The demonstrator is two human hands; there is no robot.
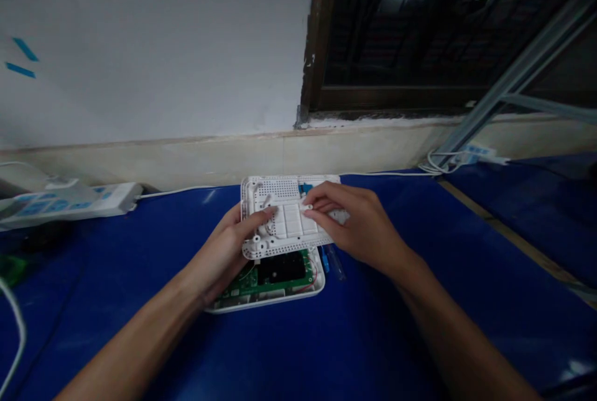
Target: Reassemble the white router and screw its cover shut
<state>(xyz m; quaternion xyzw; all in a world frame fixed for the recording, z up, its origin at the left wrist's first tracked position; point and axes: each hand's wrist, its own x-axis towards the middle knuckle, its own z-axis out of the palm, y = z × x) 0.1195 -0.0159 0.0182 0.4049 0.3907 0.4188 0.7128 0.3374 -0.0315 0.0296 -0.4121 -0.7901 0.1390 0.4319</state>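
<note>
1. Surface [298, 351] of glossy blue spreads beneath the work, bordered by a pale wall [153, 46] on the far side.
2. Perforated white cover [291, 222], inner face showing, is held tilted above the surface at mid-scene. Apparently moulded plastic, it looks light and stiff, perhaps smooth enough to slip; its outer edges offer the surest hold, while the thin ribs inside could snap.
3. White case [289, 298] lies open beneath the cover's near edge, probably the heavier part, best taken by its side walls.
4. Right hand [357, 217] brings thumb and fingertips close together at the cover's middle; whether they pinch a small part cannot be told.
5. Left hand [228, 236] clamps the cover's left edge, thumb across the inner face, other fingers mostly hidden.
6. Green circuit board [252, 283] sits in the case, likely fragile, a poor place to grip.
7. Blue piece [305, 189] shows at the cover's far side, beside the right hand.
8. Red wire [316, 273], thin and likely soft, curves near the case's right end, easily snagged.
</note>
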